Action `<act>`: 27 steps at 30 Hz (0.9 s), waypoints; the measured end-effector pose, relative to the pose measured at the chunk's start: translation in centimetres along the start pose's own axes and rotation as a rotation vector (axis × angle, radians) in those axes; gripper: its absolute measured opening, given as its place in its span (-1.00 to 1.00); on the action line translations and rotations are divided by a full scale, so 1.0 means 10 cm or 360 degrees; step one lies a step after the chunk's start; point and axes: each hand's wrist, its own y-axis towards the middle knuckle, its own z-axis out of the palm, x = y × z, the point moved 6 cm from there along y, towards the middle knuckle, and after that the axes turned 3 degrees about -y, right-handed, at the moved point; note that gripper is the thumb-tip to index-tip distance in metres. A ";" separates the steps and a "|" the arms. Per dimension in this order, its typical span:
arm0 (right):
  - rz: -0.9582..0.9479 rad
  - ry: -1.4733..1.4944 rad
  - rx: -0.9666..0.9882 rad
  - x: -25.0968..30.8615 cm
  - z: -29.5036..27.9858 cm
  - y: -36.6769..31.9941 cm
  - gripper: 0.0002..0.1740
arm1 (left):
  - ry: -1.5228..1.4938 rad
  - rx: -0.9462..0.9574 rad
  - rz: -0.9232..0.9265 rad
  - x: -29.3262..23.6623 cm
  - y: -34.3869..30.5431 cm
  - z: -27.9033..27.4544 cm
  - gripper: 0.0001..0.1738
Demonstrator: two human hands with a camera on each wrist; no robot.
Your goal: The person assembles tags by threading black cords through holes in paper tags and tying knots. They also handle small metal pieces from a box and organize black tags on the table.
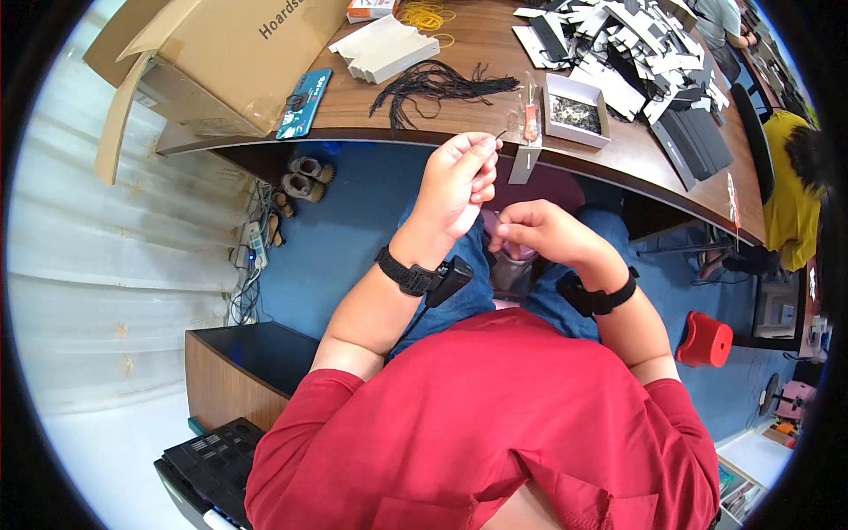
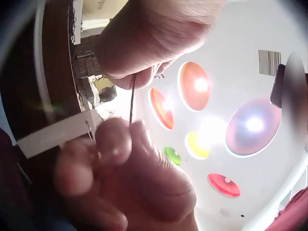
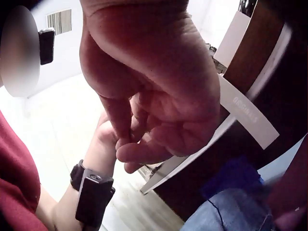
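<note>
Stringing, likely: left hand (image 1: 455, 181) and right hand (image 1: 541, 231), at its 5 o'clock, pinch 1 black string (image 2: 131, 103); next needs tautness.

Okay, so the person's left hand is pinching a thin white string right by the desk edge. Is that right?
Not quite. The string is black, not white, which the left wrist view shows plainly. The rest holds: the left hand pinches it right by the edge of the desk.
</note>
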 end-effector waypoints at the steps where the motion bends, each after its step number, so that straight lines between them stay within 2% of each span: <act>1: -0.0020 -0.0066 -0.0116 -0.09 -0.09 -0.02 -0.77 | 0.0087 -0.0024 0.0061 -0.05 0.00 -0.05 -0.88; 2: -0.0122 0.0005 -0.0180 -0.12 -0.17 -0.07 -0.76 | 0.0207 -0.0088 0.0117 -0.10 -0.02 -0.09 -0.88; 5: 0.0033 -0.0051 -0.0296 -0.16 -0.40 -0.29 -0.76 | 0.0535 -0.0268 0.0266 -0.22 -0.05 -0.18 -0.87; 12: 0.0212 -0.0441 -0.0679 -0.13 -0.90 -0.81 -0.84 | 0.0927 -0.0364 0.0493 -0.28 -0.08 -0.42 -0.87; 16: 0.0246 -0.0634 -0.0796 0.02 -0.97 -0.96 -0.86 | 0.0973 -0.0393 0.0493 -0.27 -0.09 -0.49 -0.87; 20: 0.0079 -0.0596 -0.0637 0.19 -0.65 -0.76 -0.86 | 0.0727 -0.0311 0.0132 -0.03 -0.07 -0.40 -0.85; 22: 0.0071 -0.0647 -0.0624 0.23 -0.52 -0.60 -0.87 | 0.0658 -0.0256 0.0066 0.05 -0.05 -0.29 -0.86; 23: -0.0049 -0.0608 -0.0655 0.22 -0.46 -0.52 -0.85 | 0.0569 -0.0212 0.0029 0.07 -0.05 -0.22 -0.87; 24: -0.0172 -0.0569 -0.0684 0.21 -0.40 -0.43 -0.81 | 0.0482 -0.0169 -0.0005 0.08 -0.06 -0.16 -0.87; 25: -0.0258 -0.0497 -0.0677 0.24 -0.31 -0.36 -0.67 | 0.0395 -0.0127 -0.0038 0.09 -0.06 -0.10 -0.87; 26: -0.0152 -0.0394 -0.0547 0.21 -0.22 -0.27 -0.56 | 0.0327 -0.0097 -0.0064 0.10 -0.07 -0.05 -0.88; 27: -0.0375 -0.0478 -0.0580 0.24 -0.14 -0.19 -0.61 | 0.0259 -0.0066 -0.0093 0.11 -0.07 0.01 -0.88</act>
